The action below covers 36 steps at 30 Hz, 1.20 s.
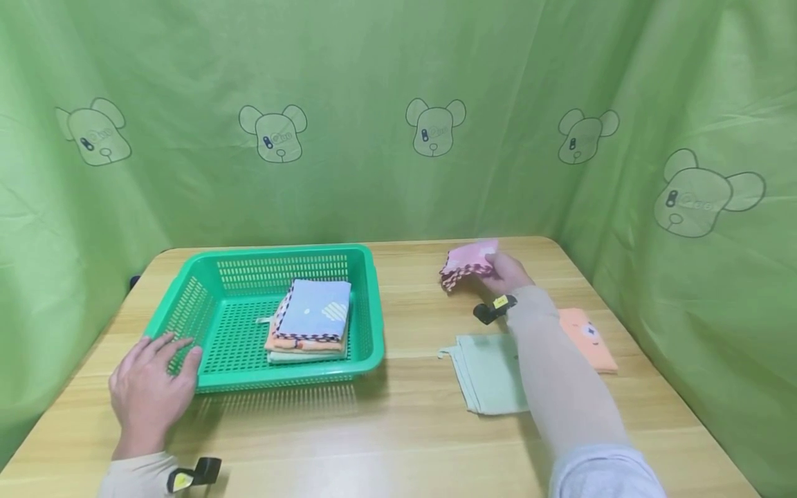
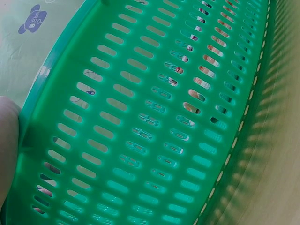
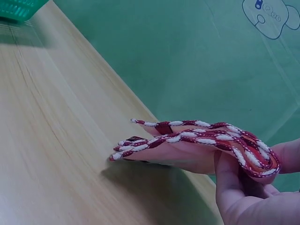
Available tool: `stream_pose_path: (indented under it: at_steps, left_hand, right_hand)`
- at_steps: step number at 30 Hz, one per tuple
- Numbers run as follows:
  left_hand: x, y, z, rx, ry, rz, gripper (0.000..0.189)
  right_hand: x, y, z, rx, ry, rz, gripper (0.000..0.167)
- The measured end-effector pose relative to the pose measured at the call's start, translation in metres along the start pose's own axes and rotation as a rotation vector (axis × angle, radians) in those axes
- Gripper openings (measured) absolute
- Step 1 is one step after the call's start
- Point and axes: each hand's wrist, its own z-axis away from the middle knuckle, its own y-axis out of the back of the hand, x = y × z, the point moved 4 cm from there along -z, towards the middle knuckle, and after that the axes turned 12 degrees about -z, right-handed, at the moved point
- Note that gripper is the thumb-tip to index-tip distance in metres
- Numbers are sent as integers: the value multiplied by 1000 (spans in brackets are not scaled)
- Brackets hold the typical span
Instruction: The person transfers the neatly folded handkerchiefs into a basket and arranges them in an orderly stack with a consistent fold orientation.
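Observation:
My right hand (image 1: 507, 273) holds a folded pink towel (image 1: 470, 259) with a dark red and white braided edge above the table's far right part. In the right wrist view, thumb and fingers pinch the folded side of the towel (image 3: 187, 145), whose loose layers spread to the left. My left hand (image 1: 152, 384) rests at the near left corner of a green plastic basket (image 1: 373, 311), its fingers lying over the rim. Inside the basket is a stack of folded towels: a blue one (image 1: 314, 304) on top, an orange one (image 1: 305, 344) and a pale green one (image 1: 308, 357) beneath.
A folded pale green towel (image 1: 488, 377) lies on the wooden table (image 1: 324, 443), partly behind my right forearm. Beyond the forearm lies a folded orange towel (image 1: 588, 339) near the right edge. Green curtains (image 1: 361, 180) with bear-head prints surround the table.

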Motion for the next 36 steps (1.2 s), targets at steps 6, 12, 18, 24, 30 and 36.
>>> stream_pose_path:
  at_steps: [6, 12, 18, 24, 30, 36]
  left_hand:
    - [-1, -1, 0, 7, 1, 4, 43]
    - [0, -2, 1, 3, -1, 5, 44]
    - [-1, -2, 0, 9, -1, 7, 43]
    - [0, -1, 0, -2, 0, -1, 44]
    - [0, -1, 1, -7, 0, -1, 45]
    - [0, 0, 0, -2, -1, 1, 44]
  right_hand:
    - [1, -4, 1, -34, -8, -78, 51]
    - [2, -7, 1, -45, 2, -50, 53]
    - [5, -14, 6, -68, -10, -35, 51]
    - [7, -23, 7, -94, -10, -8, 52]
    - [8, -32, 11, -100, 0, 65, 52]
    - [10, -39, 14, -128, 6, 86, 52]
